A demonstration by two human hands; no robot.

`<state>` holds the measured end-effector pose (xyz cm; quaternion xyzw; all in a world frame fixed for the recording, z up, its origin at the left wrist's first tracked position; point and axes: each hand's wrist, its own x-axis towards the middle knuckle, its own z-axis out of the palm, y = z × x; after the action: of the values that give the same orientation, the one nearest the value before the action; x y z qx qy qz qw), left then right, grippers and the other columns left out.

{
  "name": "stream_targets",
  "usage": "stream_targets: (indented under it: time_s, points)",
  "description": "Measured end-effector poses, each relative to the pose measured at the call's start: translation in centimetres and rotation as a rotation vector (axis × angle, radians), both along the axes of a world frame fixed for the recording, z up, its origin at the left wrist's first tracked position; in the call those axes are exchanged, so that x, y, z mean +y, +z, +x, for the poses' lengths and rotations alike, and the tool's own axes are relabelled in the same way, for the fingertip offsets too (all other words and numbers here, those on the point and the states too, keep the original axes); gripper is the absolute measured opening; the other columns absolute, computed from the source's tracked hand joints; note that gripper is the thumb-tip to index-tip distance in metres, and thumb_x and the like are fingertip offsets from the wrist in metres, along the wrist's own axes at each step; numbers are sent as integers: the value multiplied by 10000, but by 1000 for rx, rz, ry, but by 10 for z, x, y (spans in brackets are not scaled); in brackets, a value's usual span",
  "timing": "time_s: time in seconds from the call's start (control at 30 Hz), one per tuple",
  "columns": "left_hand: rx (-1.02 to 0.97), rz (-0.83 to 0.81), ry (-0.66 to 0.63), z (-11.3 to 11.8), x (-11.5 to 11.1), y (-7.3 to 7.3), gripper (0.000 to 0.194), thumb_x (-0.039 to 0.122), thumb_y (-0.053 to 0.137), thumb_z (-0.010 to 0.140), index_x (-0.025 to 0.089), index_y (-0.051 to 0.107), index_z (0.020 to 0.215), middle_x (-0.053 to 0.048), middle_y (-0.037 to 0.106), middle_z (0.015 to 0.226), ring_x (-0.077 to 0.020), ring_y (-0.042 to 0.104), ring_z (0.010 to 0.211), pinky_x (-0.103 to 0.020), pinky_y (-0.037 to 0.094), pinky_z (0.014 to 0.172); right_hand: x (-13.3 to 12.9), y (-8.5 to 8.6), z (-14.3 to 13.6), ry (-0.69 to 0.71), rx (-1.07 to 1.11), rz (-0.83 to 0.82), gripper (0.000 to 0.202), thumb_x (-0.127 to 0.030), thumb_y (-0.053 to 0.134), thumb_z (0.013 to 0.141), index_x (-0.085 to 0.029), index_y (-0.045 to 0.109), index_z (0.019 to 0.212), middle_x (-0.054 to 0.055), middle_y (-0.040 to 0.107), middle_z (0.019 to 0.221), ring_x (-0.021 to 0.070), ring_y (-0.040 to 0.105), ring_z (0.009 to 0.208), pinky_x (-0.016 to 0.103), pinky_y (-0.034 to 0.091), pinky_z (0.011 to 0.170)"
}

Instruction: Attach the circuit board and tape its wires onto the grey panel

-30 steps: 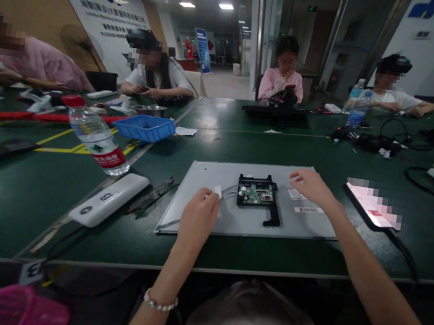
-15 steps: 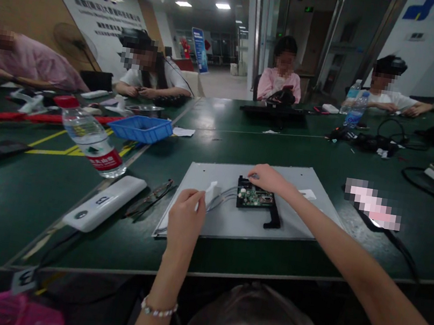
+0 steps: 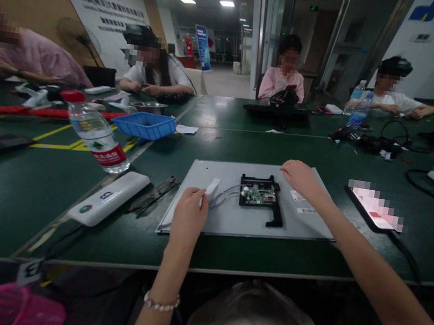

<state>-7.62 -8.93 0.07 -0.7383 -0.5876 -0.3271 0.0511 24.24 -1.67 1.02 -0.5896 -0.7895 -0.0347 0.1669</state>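
A flat grey panel (image 3: 224, 223) lies on the green table in front of me. On its middle sits a green circuit board (image 3: 258, 194) in a black plastic bracket (image 3: 275, 214), with thin grey cables (image 3: 226, 194) running from its left side. My left hand (image 3: 190, 213) is closed in a pinch on a white strip (image 3: 212, 188) over the panel's left part. Right of the bracket, near the panel's far edge, my right hand (image 3: 304, 182) hovers with its fingers curled together. Whatever those fingers may hold is hidden. White labels (image 3: 306, 210) show below that hand.
To the left are eyeglasses (image 3: 152, 196), a white power bank (image 3: 109, 198), a water bottle (image 3: 98, 136) and a blue tray (image 3: 144, 125). A phone (image 3: 373, 207) with a cable lies at right. Several people sit around the table. A pink basket (image 3: 7, 308) stands below the edge.
My right hand has moved right, from the top of the bracket to beside it, uncovering the bracket's upper part. My left hand stays at the white strip, which now leans further right.
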Motion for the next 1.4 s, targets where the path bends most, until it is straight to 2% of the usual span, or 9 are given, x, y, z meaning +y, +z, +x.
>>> stream_targets:
  time_s: [0.17, 0.43, 0.67, 0.77, 0.87, 0.97, 1.07, 1.23, 1.4]
  points:
    - [20, -89, -39, 0, 1, -4, 282, 222, 407, 873, 125, 600, 1055, -118, 621, 1034, -241, 598, 942, -368, 471, 885, -1, -21, 21, 2, 63, -160, 322, -180, 424, 892, -153, 668, 1100, 101, 662, 1129, 205, 595, 1039, 307, 409, 929]
    - [70, -35, -78, -3, 2, -6, 278, 213, 435, 856, 150, 566, 1093, -117, 606, 1074, -257, 563, 1010, -399, 446, 915, -6, -14, 25, -30, 192, -112, 330, -204, 427, 890, -148, 663, 1113, 93, 649, 1159, 208, 574, 1080, 294, 379, 966]
    - [120, 20, -3, 3, 2, -6, 280, 234, 479, 845, 164, 590, 1092, -137, 568, 1122, -292, 523, 1067, -453, 407, 934, -6, -19, 28, -54, 182, -144, 304, -235, 464, 893, -157, 658, 1114, 103, 643, 1155, 215, 575, 1069, 312, 398, 930]
    - [156, -32, -61, 9, 4, 3, 299, 248, 502, 841, 183, 583, 1121, -128, 551, 1171, -289, 513, 1092, -442, 415, 931, -4, -21, 29, -51, 184, -165, 298, -254, 484, 892, -156, 653, 1118, 109, 647, 1142, 213, 587, 1039, 318, 411, 907]
    - [193, -130, -227, 20, 15, 19, 344, 283, 493, 858, 175, 549, 1180, -116, 550, 1198, -268, 515, 1107, -414, 416, 950, -3, -23, 30, -29, 187, -156, 293, -269, 501, 887, -156, 656, 1109, 108, 649, 1135, 217, 580, 1043, 317, 413, 901]
    - [213, -193, -390, 36, 38, 37, 410, 312, 476, 874, 136, 500, 1244, -123, 548, 1224, -252, 513, 1138, -380, 395, 986, -2, -24, 32, -9, 177, -147, 287, -290, 535, 869, -164, 663, 1093, 96, 651, 1122, 217, 575, 1042, 314, 410, 900]
    - [251, -282, -433, 56, 68, 45, 439, 323, 470, 875, 99, 496, 1251, -145, 559, 1225, -262, 529, 1130, -380, 396, 984, -2, -26, 31, 1, 156, -148, 298, -320, 555, 859, -170, 665, 1093, 96, 656, 1096, 215, 583, 1007, 313, 415, 881]
    - [244, -348, -474, 72, 103, 30, 431, 335, 461, 880, 88, 512, 1229, -153, 571, 1229, -266, 525, 1151, -368, 401, 980, 0, -27, 24, -24, 87, -88, 282, -345, 524, 881, -174, 683, 1040, 96, 666, 1050, 207, 597, 941, 303, 427, 824]
    - [231, -359, -607, 61, 102, 11, 553, 478, 423, 895, 113, 440, 1311, -150, 499, 1310, -247, 475, 1204, -348, 360, 1020, 1, -25, 16, -64, -16, -45, 278, -327, 476, 914, -172, 700, 966, 96, 681, 981, 212, 607, 899, 296, 420, 780]
